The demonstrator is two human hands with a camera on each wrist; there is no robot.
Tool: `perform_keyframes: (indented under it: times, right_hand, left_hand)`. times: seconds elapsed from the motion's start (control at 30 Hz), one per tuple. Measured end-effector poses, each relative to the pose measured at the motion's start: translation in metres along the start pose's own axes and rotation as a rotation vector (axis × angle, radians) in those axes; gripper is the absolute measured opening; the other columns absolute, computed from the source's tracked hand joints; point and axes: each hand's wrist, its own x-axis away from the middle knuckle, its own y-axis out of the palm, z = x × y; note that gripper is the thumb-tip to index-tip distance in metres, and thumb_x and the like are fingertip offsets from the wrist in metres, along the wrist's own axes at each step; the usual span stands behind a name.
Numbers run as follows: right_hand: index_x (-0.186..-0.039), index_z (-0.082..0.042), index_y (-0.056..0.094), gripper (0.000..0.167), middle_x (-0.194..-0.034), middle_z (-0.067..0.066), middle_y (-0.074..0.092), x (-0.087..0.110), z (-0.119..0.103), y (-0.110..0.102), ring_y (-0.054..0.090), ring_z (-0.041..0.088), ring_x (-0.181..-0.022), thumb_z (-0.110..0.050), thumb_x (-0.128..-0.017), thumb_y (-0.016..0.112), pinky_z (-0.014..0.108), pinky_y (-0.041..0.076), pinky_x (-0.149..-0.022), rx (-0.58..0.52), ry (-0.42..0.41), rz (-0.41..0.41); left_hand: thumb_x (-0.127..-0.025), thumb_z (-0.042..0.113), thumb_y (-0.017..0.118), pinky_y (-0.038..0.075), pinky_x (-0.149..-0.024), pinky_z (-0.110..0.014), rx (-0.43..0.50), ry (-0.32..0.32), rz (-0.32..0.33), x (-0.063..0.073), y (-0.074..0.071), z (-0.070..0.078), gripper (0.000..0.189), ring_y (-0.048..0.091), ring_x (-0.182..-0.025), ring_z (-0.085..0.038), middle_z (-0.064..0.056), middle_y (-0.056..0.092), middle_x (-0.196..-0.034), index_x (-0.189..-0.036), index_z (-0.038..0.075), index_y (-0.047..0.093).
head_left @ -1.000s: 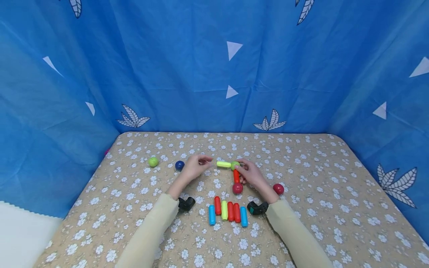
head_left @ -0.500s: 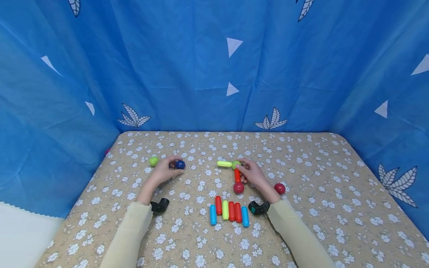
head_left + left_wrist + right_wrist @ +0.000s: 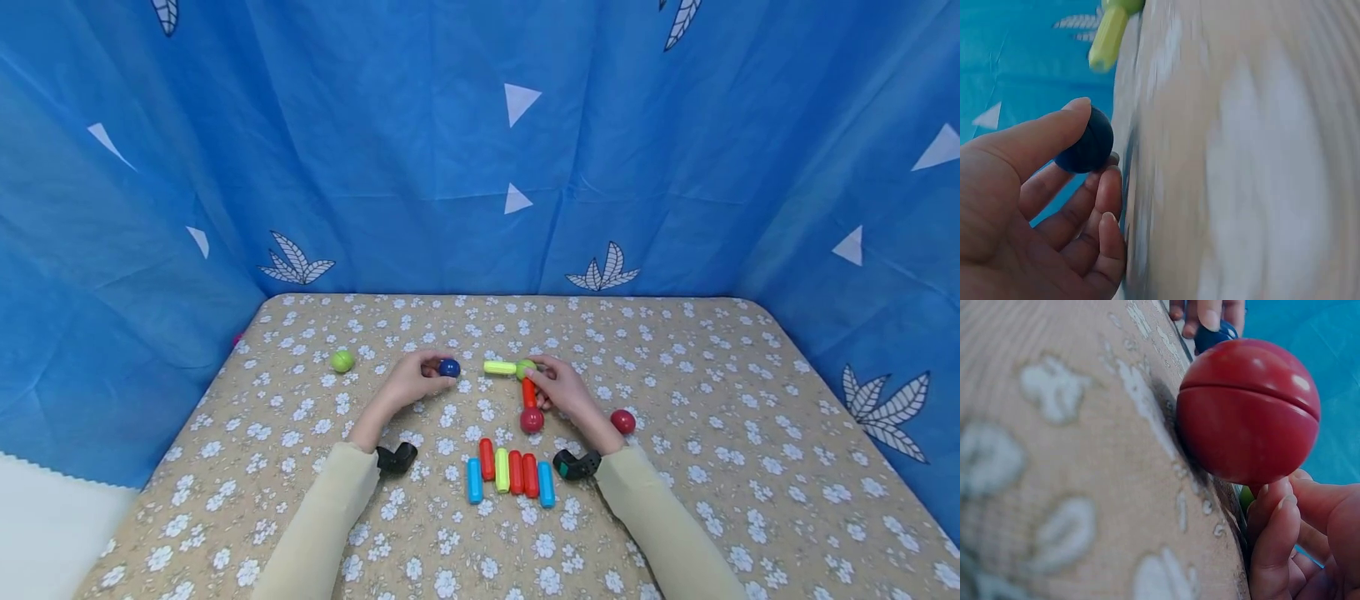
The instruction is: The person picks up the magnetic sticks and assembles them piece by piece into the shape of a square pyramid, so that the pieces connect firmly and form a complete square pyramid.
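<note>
My left hand (image 3: 408,382) pinches a dark blue ball (image 3: 450,368) between thumb and fingers, low over the flowered tablecloth. In the left wrist view, the thumb lies on one side of that ball. To its right, my right hand (image 3: 566,390) grips a joined toy piece at its green ball (image 3: 525,368). From this ball a yellow-green rod (image 3: 499,367) points left toward the blue ball, with a gap between them. A red rod (image 3: 528,394) runs from it toward me and ends in a red ball (image 3: 532,420), which looms large in the right wrist view.
Several short red, blue and yellow-green rods (image 3: 516,473) lie in a row between my forearms. A loose green ball (image 3: 342,361) sits at the left, and a loose red ball (image 3: 623,422) beside my right wrist. Blue curtain (image 3: 480,167) hangs behind the tablecloth (image 3: 750,417).
My left hand went left to the blue ball, took hold of it and brought it right toward the yellow-green rod. My right hand has stayed on the joined piece.
</note>
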Motion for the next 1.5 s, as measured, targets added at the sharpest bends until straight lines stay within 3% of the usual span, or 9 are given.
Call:
perform_keyframes:
  times: [0.23,0.43,0.6,0.87,1.23,1.5]
  right_hand:
    - [-0.132,-0.003,0.051,0.041,-0.064,0.009,0.054,0.0,0.0,0.002,0.05,0.013,-0.045,-0.02,-0.095,0.057,0.023,0.044,-0.044,-0.013,0.002,0.005]
    - [-0.131,-0.004,0.052,0.04,-0.065,0.009,0.053,0.002,-0.002,0.001,0.05,0.013,-0.045,-0.019,-0.095,0.057,0.023,0.044,-0.044,-0.008,-0.001,0.005]
    - [-0.131,-0.004,0.052,0.04,-0.065,0.009,0.053,0.001,-0.001,0.001,0.05,0.014,-0.045,-0.019,-0.095,0.057,0.024,0.045,-0.045,0.003,-0.007,0.009]
    - [-0.133,-0.005,0.051,0.041,-0.066,0.01,0.054,0.001,-0.003,0.0,0.051,0.013,-0.046,-0.021,-0.095,0.057,0.024,0.046,-0.046,0.0,0.002,-0.018]
    - [-0.133,-0.005,0.052,0.04,-0.106,0.014,0.055,-0.003,-0.005,-0.01,0.054,0.02,-0.069,-0.017,-0.095,0.057,0.029,0.047,-0.056,0.043,-0.058,-0.068]
    - [-0.13,-0.009,0.055,0.037,-0.113,0.013,0.053,-0.005,-0.004,-0.007,0.054,0.021,-0.072,-0.016,-0.094,0.058,0.029,0.047,-0.058,0.059,-0.038,-0.041]
  left_hand:
    - [-0.08,0.013,0.075,0.046,-0.063,-0.029,0.016,0.012,0.021,-0.009,0.02,0.008,0.041,0.055,-0.077,-0.017,-0.006,0.062,-0.094,-0.118,0.003,0.063]
    - [-0.08,0.013,0.075,0.045,-0.062,-0.029,0.024,-0.004,0.038,-0.01,0.025,0.01,0.042,0.054,-0.076,-0.017,-0.005,0.061,-0.092,-0.119,0.004,0.062]
    - [-0.08,0.017,0.075,0.045,-0.063,-0.028,0.002,0.023,0.031,-0.013,0.029,0.01,0.042,0.054,-0.075,-0.016,-0.004,0.061,-0.092,-0.119,0.006,0.063]
    - [-0.08,0.014,0.076,0.043,-0.06,-0.028,0.046,0.044,0.036,-0.013,0.031,0.012,0.042,0.052,-0.072,-0.015,-0.003,0.062,-0.089,-0.118,0.003,0.063]
    - [-0.079,0.015,0.076,0.044,-0.063,-0.028,0.048,0.02,0.031,-0.015,0.033,0.012,0.042,0.052,-0.074,-0.016,-0.003,0.06,-0.087,-0.119,0.005,0.064]
    - [-0.08,0.014,0.076,0.046,-0.065,-0.028,0.054,0.004,0.029,-0.014,0.033,0.012,0.046,0.053,-0.077,-0.017,-0.004,0.06,-0.091,-0.123,0.005,0.061]
